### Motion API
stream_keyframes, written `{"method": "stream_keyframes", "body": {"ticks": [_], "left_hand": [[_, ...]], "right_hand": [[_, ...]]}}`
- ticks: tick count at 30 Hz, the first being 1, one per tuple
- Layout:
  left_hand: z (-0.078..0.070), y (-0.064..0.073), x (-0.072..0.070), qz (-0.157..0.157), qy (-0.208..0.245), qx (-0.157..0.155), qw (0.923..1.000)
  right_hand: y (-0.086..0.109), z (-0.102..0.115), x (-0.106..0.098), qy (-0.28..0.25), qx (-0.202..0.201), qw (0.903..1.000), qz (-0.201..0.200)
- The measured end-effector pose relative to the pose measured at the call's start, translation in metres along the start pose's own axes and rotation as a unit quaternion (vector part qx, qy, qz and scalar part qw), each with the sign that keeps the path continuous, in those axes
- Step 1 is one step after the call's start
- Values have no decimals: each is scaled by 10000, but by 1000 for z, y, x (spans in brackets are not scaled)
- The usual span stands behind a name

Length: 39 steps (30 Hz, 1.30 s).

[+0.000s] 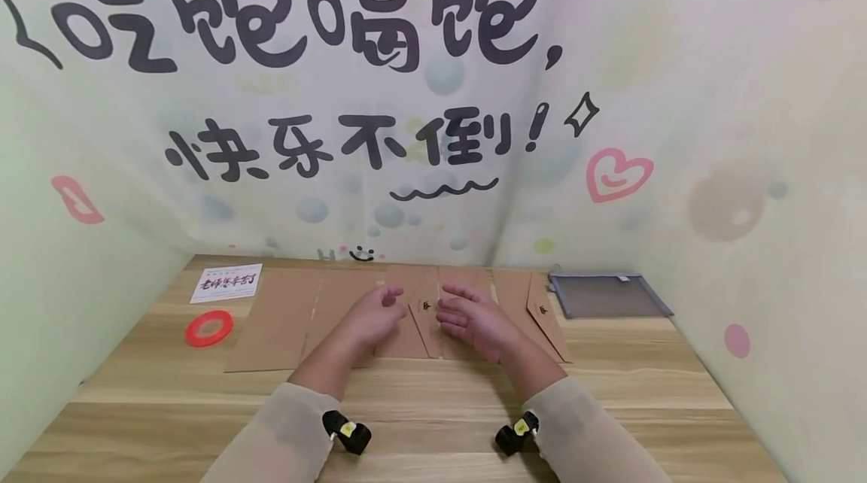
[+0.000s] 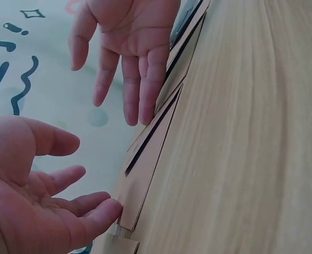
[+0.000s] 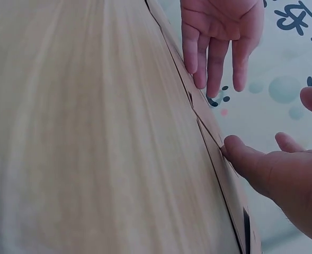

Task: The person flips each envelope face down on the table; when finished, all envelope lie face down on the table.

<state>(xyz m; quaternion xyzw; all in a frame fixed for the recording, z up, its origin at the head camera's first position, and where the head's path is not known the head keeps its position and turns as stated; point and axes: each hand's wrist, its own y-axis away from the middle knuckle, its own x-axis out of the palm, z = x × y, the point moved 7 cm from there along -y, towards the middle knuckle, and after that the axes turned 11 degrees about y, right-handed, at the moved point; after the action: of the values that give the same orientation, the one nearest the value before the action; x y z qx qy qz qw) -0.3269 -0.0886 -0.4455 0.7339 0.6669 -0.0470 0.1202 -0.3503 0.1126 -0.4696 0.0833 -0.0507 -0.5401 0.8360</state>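
Brown kraft-paper envelopes (image 1: 406, 338) with slanted flaps and small dark logos lie flat across the back of the table, joined to plain brown paper panels (image 1: 271, 321) on the left. My left hand (image 1: 372, 315) is over the middle of the row, fingers loosely bent and holding nothing. Facing it, my right hand (image 1: 479, 323) is over the right part, fingers spread and nothing in them. A gap separates the two hands, palms turned inward. In the left wrist view, dark slits show along the envelope flaps (image 2: 154, 143). Whether any fingertip touches the paper I cannot tell.
Left of the paper are a white card (image 1: 226, 284) with handwriting and a red-orange ring of tape (image 1: 208, 328). At the back right lies a grey mesh zip pouch (image 1: 609, 295). A printed cloth (image 1: 433, 227) hangs behind the wooden table (image 1: 433, 408).
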Motion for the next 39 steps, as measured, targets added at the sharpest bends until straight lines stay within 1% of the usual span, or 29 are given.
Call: {"method": "stream_keyframes", "body": {"ticks": [5, 7, 14, 24, 28, 32, 36, 39], "left_hand": [[2, 0, -1, -62, -121, -21, 9999], [2, 0, -2, -86, -99, -56, 9999], [-1, 4, -3, -1, 68, -108, 9999], [1, 1, -6, -46, 36, -167, 9998], [2, -1, -6, -54, -53, -166, 9998], [2, -1, -5, -54, -179, -164, 9997], [1, 0, -4, -59, -187, -143, 9997], [1, 1, -3, 18, -129, -139, 9998]], "right_hand": [[-2, -1, 1, 4, 7, 10000, 31], [-2, -1, 1, -10, 12, 10000, 17], [-1, -1, 1, -77, 74, 9999, -13], [2, 2, 0, -34, 72, 10000, -29], [3, 2, 0, -15, 21, 10000, -25], [4, 3, -3, -63, 0, 9999, -146], [2, 4, -8, -162, 6, 9992, -355], [1, 5, -10, -198, -33, 9987, -464]]}}
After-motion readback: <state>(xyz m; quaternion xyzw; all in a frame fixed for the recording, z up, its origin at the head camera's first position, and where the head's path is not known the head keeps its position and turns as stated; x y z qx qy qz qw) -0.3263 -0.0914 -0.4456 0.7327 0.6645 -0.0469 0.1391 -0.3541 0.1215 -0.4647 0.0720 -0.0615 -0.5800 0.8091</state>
